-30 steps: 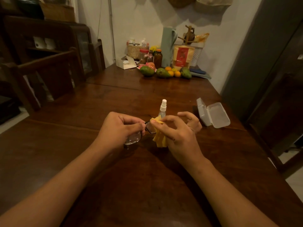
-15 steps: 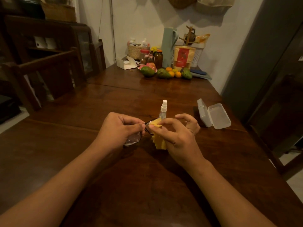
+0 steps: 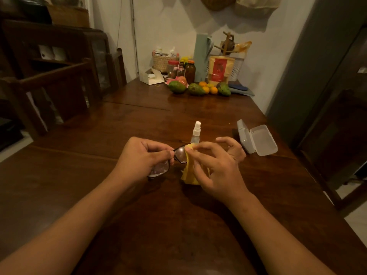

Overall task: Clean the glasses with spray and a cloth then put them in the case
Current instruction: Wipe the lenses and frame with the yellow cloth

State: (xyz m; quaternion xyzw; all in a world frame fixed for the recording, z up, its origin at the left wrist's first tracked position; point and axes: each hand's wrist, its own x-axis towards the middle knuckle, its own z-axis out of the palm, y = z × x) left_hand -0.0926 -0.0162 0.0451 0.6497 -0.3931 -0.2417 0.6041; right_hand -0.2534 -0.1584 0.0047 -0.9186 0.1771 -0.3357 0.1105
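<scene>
Dark-framed glasses [image 3: 179, 155] are held over the wooden table [image 3: 139, 120]. My left hand [image 3: 142, 156] grips them round the left lens and the bridge. My right hand [image 3: 215, 165] pinches a yellow cloth [image 3: 188, 173] against the right lens with thumb and forefinger; its other fingers are spread. Part of the cloth hangs down below the lens. A small clear spray bottle [image 3: 196, 132] with a white nozzle stands upright just behind the hands. A translucent white glasses case [image 3: 256, 138] lies open to the right, with nothing inside.
At the table's far end stand jars, a basket, a pale green jug [image 3: 202, 56], a paper pouch, and green and orange fruit [image 3: 198, 88]. A wooden chair [image 3: 49, 82] is at the left. A dark door and another chair flank the right edge.
The right hand's thumb and forefinger have slid the cloth a little along the right lens. More of the dark frame shows between the hands. The left hand has barely moved.
</scene>
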